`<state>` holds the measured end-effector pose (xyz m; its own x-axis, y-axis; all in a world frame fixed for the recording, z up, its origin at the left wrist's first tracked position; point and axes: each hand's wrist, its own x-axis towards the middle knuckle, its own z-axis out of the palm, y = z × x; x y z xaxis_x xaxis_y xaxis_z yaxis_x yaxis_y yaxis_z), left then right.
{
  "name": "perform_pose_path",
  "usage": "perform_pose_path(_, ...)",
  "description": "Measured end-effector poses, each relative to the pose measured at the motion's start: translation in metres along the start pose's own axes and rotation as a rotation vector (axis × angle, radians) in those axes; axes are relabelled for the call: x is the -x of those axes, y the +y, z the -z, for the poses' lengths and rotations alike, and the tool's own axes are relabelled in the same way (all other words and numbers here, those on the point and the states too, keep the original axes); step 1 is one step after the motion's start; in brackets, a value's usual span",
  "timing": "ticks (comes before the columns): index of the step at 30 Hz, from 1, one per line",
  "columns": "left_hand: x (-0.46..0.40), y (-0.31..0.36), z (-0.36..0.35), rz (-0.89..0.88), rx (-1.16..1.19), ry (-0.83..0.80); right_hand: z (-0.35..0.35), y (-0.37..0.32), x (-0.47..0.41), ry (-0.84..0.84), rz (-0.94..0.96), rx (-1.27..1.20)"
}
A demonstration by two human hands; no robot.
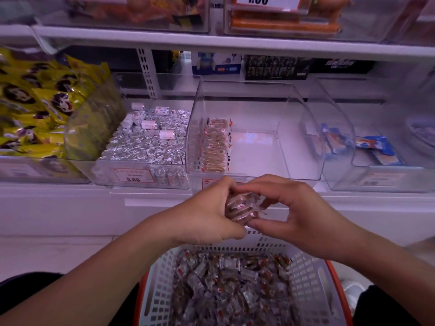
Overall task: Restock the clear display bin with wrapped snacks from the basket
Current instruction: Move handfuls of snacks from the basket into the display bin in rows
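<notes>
head view, left to right: at nine o'clock a pile of yellow bags (pixel 35 102), then a bin of foil rolls (pixel 150 142), then at twelve o'clock the clear bin (pixel 256 147), mostly bare, with one neat row of snacks (pixel 215 147) standing along its left wall. further right, at two o'clock, a bin with blue packets (pixel 367 147).

just below the clear bin's front lip, the left hand (pixel 207 212) and right hand (pixel 294 215) meet at the centre, both curled round a small stack (pixel 242 208) of wrapped snacks, fingers pinching its sides as if squaring it up. at six o'clock the basket (pixel 308 278) sits under the wrists, heaped with loose snacks.

these look light and small, the wrappers glossy and likely slippery, so a stack could fan apart if held loosely. the filling seems flat and stiffish, maybe crumbly under a hard squeeze. best hold is probably across the stack's two ends, pressing the pieces together, then setting them on edge beside the existing row.
</notes>
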<state>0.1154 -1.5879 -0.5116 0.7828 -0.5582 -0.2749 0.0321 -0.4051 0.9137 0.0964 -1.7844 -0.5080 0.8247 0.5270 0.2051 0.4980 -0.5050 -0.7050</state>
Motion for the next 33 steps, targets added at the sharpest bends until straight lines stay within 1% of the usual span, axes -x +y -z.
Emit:
perform_pose_path(4, 0.001, 0.002, 0.0, -0.005, 0.041, 0.038, 0.004, -0.002, -0.003, -0.022, 0.042, 0.046)
perform_pose_path(7, 0.006, 0.005, 0.011, -0.01, 0.139, 0.063, 0.006, -0.006, -0.006, 0.02, 0.047, 0.092)
perform_pose_path(10, 0.009, 0.014, 0.027, -0.04, 0.228, 0.014, 0.011, -0.013, -0.014, 0.092, 0.012, -0.009)
perform_pose_path(13, 0.0, 0.026, 0.048, -0.053, 0.165, -0.03, 0.025, -0.011, -0.035, 0.073, 0.001, -0.023)
perform_pose_path(16, -0.022, 0.043, 0.067, -0.056, 0.075, 0.051, 0.044, -0.002, -0.061, 0.08, -0.04, -0.086)
perform_pose_path(18, -0.037, 0.053, 0.072, -0.074, 0.031, 0.137, 0.05, 0.006, -0.073, 0.098, -0.033, -0.093)
perform_pose_path(20, -0.05, 0.059, 0.072, -0.053, 0.008, 0.197, 0.05, 0.017, -0.079, 0.107, -0.033, -0.074)
perform_pose_path(22, -0.061, 0.059, 0.074, -0.009, -0.068, 0.214, 0.049, 0.032, -0.085, 0.13, -0.07, -0.038)
perform_pose_path(23, -0.066, 0.058, 0.078, -0.021, -0.136, 0.227, 0.048, 0.039, -0.089, 0.14, -0.109, -0.051)
perform_pose_path(25, -0.072, 0.053, 0.092, -0.16, -0.35, 0.31, 0.048, 0.051, -0.096, 0.141, -0.195, -0.112)
perform_pose_path(27, -0.075, 0.047, 0.11, -0.306, -0.648, 0.4, 0.046, 0.06, -0.1, 0.086, -0.236, -0.136)
perform_pose_path(29, -0.075, 0.039, 0.123, -0.336, -0.817, 0.384, 0.041, 0.066, -0.102, -0.026, -0.231, -0.118)
perform_pose_path(31, -0.075, 0.031, 0.128, -0.352, -0.886, 0.331, 0.037, 0.068, -0.103, -0.108, -0.228, -0.106)
perform_pose_path(33, -0.075, 0.028, 0.128, -0.379, -0.901, 0.296, 0.034, 0.068, -0.107, -0.153, -0.232, -0.103)
